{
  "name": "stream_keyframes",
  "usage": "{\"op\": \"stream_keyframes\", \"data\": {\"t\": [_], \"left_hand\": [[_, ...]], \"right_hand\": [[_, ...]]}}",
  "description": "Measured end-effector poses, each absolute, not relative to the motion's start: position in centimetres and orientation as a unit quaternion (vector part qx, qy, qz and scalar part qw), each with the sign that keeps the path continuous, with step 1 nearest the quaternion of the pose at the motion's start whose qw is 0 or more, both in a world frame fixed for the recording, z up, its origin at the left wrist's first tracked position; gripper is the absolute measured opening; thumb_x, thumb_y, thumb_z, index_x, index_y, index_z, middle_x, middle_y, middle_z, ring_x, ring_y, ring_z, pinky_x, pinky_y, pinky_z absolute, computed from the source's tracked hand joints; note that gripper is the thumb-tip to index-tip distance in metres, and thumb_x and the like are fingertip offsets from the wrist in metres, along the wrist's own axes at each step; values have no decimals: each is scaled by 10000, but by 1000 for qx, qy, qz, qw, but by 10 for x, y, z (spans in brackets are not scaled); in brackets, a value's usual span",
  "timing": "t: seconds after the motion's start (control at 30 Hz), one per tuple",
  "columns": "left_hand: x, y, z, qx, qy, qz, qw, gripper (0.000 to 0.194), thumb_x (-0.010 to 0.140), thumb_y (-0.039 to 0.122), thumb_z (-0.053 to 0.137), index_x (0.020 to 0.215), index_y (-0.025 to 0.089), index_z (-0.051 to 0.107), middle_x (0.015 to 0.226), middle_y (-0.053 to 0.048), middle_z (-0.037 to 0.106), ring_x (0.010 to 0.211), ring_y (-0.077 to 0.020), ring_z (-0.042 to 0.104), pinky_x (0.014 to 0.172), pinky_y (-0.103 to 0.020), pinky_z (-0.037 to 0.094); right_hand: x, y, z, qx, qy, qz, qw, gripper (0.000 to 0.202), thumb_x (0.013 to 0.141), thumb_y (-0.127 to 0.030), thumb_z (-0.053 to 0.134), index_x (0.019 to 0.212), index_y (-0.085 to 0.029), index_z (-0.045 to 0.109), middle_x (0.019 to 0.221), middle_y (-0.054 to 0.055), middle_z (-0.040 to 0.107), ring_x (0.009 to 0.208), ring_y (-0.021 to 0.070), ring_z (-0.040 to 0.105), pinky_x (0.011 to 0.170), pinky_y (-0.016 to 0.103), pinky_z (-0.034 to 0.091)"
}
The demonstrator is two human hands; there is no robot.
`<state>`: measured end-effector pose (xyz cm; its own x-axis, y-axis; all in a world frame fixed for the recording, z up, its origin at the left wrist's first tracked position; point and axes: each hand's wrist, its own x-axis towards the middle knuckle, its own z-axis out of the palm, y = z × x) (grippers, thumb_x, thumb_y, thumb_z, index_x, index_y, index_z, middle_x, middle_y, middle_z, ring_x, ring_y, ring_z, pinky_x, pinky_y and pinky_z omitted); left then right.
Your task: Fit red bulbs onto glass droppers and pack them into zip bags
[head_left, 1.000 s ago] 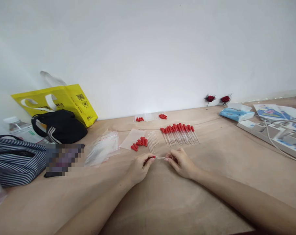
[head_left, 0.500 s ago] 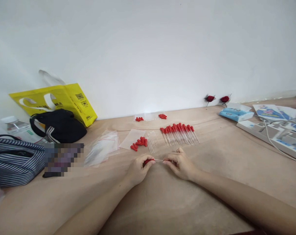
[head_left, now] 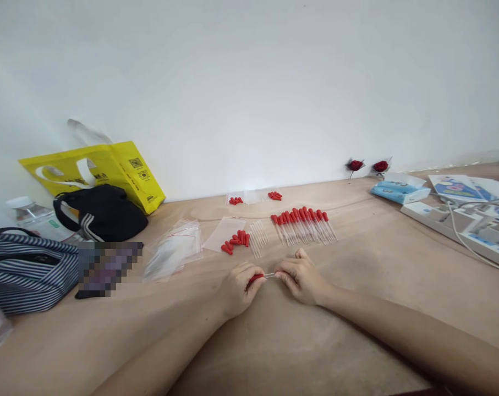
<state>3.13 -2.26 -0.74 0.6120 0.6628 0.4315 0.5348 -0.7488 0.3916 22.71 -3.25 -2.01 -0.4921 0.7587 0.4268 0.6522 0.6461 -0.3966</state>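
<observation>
1. The left hand (head_left: 241, 287) is pinching a red, rubbery, tapered bulb (head_left: 255, 278) between thumb and fingers.
2. The right hand (head_left: 302, 279) is pinching a clear, slender, glassy tube (head_left: 269, 275), which is spanning the gap between both hands.
3. Loose red bulbs (head_left: 241, 237) and bare clear tubes (head_left: 257, 237) are lying just beyond the grip.

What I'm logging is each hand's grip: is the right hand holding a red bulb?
No, the left hand pinches the red bulb, while the right hand grips the clear tube.
</observation>
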Motion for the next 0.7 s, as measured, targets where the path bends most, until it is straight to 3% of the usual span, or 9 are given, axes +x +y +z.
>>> {"op": "stream_keyframes", "data": {"t": [0.3, 0.57, 0.7], "left_hand": [[30, -20, -7, 897, 334, 264, 120, 199, 850, 253, 405, 766, 169, 566, 680, -32, 588, 651, -147, 527, 615, -255, 402], [23, -9, -2, 909, 336, 244, 19, 220, 873, 262, 396, 781, 184, 580, 756, -36, 629, 736, -177, 526, 701, -319, 354], [19, -7, -1, 884, 360, 298, -22, 164, 837, 268, 472, 964, 202, 552, 962, -54, 601, 918, -204, 506, 824, -344, 347]], "right_hand": [[225, -29, -16, -409, -865, 129, 262, 226, 868, -218, 361, 762, -179, 556, 688, -1, 628, 600, 102, 511, 676, 279, 242], [235, -29, -3, -362, -888, 134, 248, 227, 847, -278, 420, 944, -218, 616, 805, 27, 618, 765, 147, 529, 703, 281, 328], [232, -25, -5, -377, -883, 130, 248, 202, 810, -206, 451, 863, -198, 645, 774, 37, 622, 739, 149, 542, 692, 270, 369]]}}
